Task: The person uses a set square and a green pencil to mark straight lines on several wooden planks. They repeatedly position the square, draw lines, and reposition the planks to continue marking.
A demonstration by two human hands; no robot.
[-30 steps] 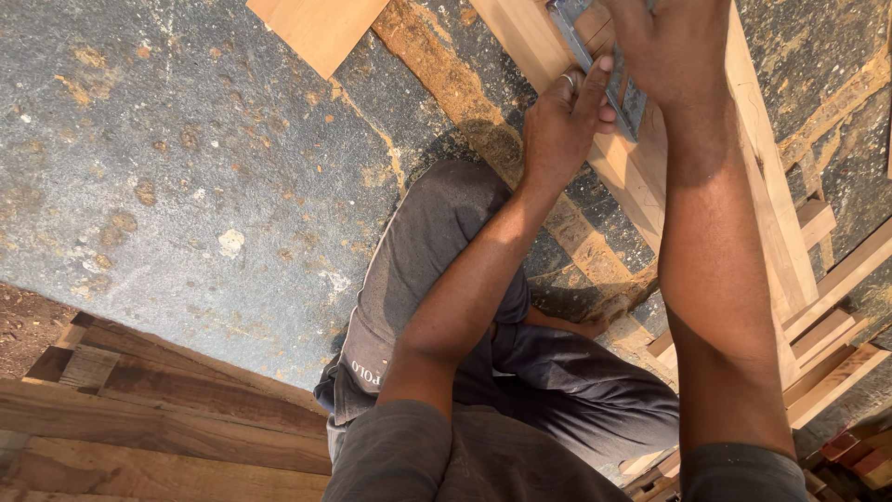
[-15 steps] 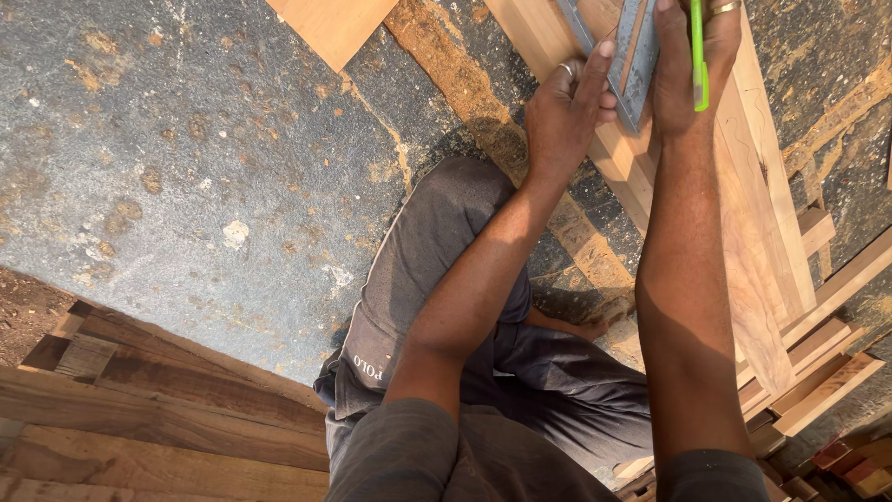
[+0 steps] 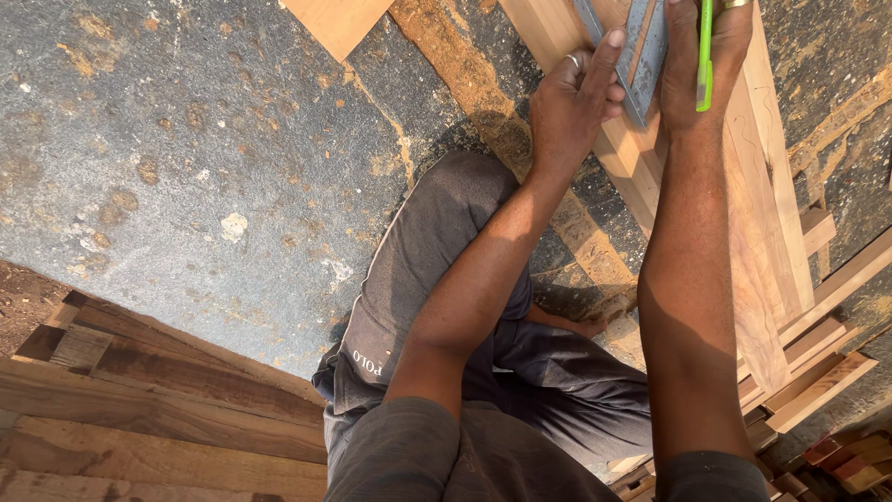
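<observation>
Grey stone floor [image 3: 186, 139], stained with brown patches, sunlit; rough dark timber planks [image 3: 139, 409] stacked at lower left.
</observation>
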